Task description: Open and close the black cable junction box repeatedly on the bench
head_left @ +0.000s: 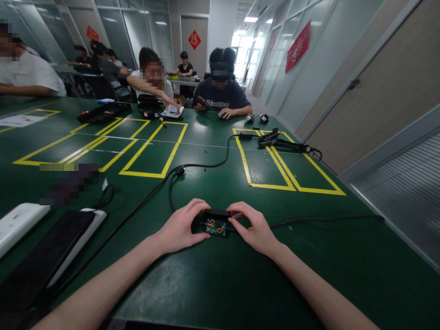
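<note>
A small green circuit board (pixel 216 228) with two copper-coloured coils lies in an opened black plastic case on the table before me. Behind the board stands a black case piece (pixel 219 213), perhaps its lid. My left hand (pixel 181 227) curls its thumb and fingers round the left end of the case. At the right end, my right hand (pixel 256 229) has thumb and index finger closed on the edge of the case, near where the cable comes out. One black cable (pixel 323 219) runs off to the right. The fingertips partly cover the case's ends.
A plug (pixel 179 171) on a black cable lies beyond my left hand. To the left are a black pouch (pixel 44 250) and a white power strip (pixel 20 222). Black tools (pixel 285 144) rest at the back right near yellow tape outlines. Several people sit across the green table (pixel 213 279).
</note>
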{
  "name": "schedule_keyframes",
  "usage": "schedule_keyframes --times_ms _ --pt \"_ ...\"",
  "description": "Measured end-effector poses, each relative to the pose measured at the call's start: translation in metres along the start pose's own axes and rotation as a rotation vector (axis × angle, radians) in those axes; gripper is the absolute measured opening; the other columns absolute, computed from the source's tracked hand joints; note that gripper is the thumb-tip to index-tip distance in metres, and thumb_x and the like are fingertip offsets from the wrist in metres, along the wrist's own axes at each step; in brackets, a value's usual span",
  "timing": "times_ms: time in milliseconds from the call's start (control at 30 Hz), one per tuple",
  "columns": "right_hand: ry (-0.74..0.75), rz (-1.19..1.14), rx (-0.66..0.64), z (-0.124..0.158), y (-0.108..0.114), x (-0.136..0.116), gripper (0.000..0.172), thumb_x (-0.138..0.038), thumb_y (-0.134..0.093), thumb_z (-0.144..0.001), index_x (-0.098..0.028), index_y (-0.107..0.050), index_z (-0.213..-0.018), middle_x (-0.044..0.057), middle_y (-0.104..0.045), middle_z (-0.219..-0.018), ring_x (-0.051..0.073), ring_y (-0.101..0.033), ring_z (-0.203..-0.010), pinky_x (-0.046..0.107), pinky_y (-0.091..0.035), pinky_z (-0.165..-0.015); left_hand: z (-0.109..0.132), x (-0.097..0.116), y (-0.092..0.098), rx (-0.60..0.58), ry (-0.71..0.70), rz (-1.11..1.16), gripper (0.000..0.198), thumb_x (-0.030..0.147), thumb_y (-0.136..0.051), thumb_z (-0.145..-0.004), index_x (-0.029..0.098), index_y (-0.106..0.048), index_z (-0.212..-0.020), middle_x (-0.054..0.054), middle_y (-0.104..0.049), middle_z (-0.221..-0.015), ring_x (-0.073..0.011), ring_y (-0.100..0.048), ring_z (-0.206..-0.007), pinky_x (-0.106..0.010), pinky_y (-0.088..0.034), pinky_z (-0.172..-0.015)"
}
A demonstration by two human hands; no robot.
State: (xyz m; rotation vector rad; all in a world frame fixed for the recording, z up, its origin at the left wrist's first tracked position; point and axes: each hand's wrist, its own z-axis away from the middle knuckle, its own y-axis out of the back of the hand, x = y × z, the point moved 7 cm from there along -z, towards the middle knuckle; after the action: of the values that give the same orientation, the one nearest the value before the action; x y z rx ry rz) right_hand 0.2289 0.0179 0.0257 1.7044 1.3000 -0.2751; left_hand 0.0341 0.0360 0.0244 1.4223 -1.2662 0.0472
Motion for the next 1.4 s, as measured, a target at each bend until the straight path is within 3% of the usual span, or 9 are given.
schedule_keyframes --times_ms 100,267,433,700,1167,1233,1400 --pt "0.081 0.027 -0.009 0.000 0.001 -0.009 0.029 -0.012 -0.058 -0.096 -0.023 -0.064 -0.122 0.007 -0.071 -0.106 0.019 -0.072 -0.093 0.032 -0.065 -0.078 0.000 0.002 0.001 0.008 -0.029 0.001 0.063 0.013 -0.085 -0.075 0.025 -0.054 -0.129 -0.006 -0.060 -0.127 -0.0228 -0.068 -0.110 -0.035 -0.059 -0.095" --pt "0.190 0.111 -0.057 -0.001 0.001 -0.022 0.024 -0.011 -0.063 -0.089 -0.022 -0.067 -0.110 0.008 -0.069 -0.101 0.020 -0.068 -0.092 0.033 -0.059 -0.077 0.001 0.005 0.000 0.008 -0.070 0.003 0.048 0.010 -0.083 -0.077 0.023 -0.060 -0.118 -0.004 -0.061 -0.118 -0.0197 -0.066 -0.104 -0.031 -0.058 -0.091" --pt "0.196 0.076 -0.119 0.000 -0.003 -0.026 0.024 -0.012 -0.068 -0.083 -0.023 -0.065 -0.104 0.008 -0.066 -0.103 0.021 -0.065 -0.094 0.035 -0.057 -0.078 0.002 0.007 -0.001 -0.004 -0.085 -0.011 0.036 0.007 -0.081 -0.078 0.021 -0.063 -0.107 -0.005 -0.061 -0.114 -0.0192 -0.065 -0.102 -0.029 -0.057 -0.088" --pt "0.152 0.119 -0.216 0.000 -0.012 -0.022 0.031 -0.011 -0.071 -0.083 -0.022 -0.063 -0.111 0.011 -0.067 -0.116 0.023 -0.065 -0.104 0.037 -0.057 -0.086 0.002 0.008 -0.001 0.003 -0.110 -0.001 0.032 0.008 -0.080 -0.080 0.020 -0.066 -0.106 -0.006 -0.061 -0.113 -0.0191 -0.065 -0.100 -0.029 -0.057 -0.086" --pt "0.171 0.335 -0.280 0.002 -0.020 -0.022 0.028 -0.020 -0.069 -0.089 -0.019 -0.065 -0.117 0.012 -0.073 -0.108 0.026 -0.070 -0.096 0.040 -0.060 -0.081 0.000 0.020 0.003 -0.046 -0.141 -0.189 0.008 0.022 -0.071 -0.094 0.020 -0.069 -0.101 -0.007 -0.071 -0.107 -0.0226 -0.067 -0.100 -0.037 -0.055 -0.089" --pt "0.165 0.365 -0.281 0.003 -0.021 -0.021 0.028 -0.020 -0.068 -0.090 -0.019 -0.065 -0.118 0.014 -0.074 -0.110 0.027 -0.070 -0.097 0.041 -0.060 -0.083 0.003 0.022 0.005 -0.089 -0.091 -0.278 0.014 0.024 -0.070 -0.095 0.021 -0.069 -0.108 -0.008 -0.071 -0.116 -0.0244 -0.068 -0.107 -0.040 -0.055 -0.095" --pt "0.147 0.394 -0.310 0.004 -0.022 -0.019 0.031 -0.022 -0.064 -0.092 -0.019 -0.064 -0.122 0.014 -0.073 -0.117 0.027 -0.072 -0.100 0.041 -0.060 -0.085 0.013 0.012 0.016 -0.123 0.100 -0.495 0.063 0.049 -0.073 -0.093 0.023 -0.055 -0.147 -0.018 -0.052 -0.156 -0.0375 -0.052 -0.141 -0.058 -0.042 -0.117"
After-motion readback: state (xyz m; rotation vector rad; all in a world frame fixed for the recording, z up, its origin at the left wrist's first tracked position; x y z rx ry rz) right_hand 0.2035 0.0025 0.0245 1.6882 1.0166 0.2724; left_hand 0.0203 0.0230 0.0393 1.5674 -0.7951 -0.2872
